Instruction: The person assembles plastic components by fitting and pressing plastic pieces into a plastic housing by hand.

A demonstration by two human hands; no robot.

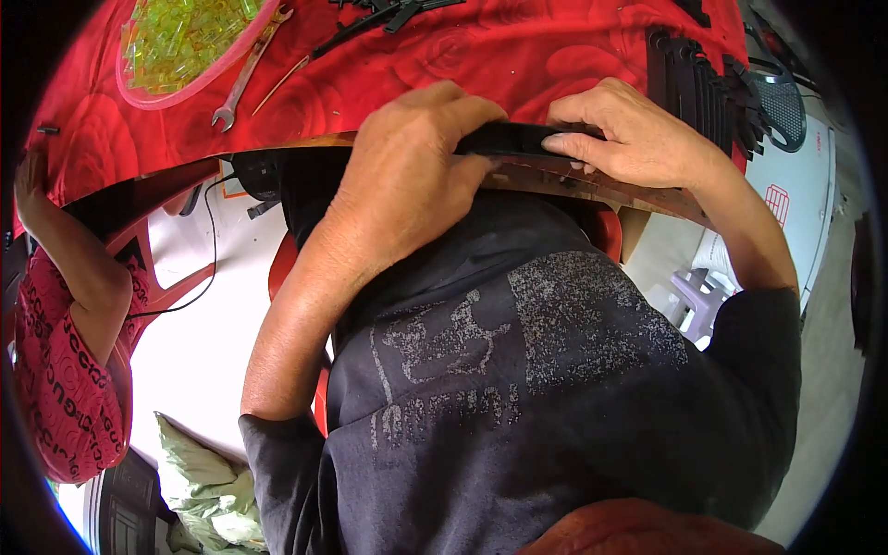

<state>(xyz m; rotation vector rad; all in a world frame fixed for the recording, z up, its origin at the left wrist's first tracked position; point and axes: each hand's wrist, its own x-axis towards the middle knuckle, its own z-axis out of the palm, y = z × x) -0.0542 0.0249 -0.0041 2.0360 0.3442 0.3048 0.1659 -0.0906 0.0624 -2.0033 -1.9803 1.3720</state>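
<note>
Closest in, it's a dark shirt (583, 416) filling the space below both hands. Here's the left hand (412, 166), fingers closed round one end of a black strip (509, 140); the right hand (638, 139) pinches the other, so the strip sits between them at the table's edge. Beyond the left hand, a wrench (242, 83) lies on the red tablecloth (536, 65) beside a pink-rimmed bowl (148, 101) of yellow-green pieces (185, 46); beyond the right, a row of dark bars (684, 79).
</note>
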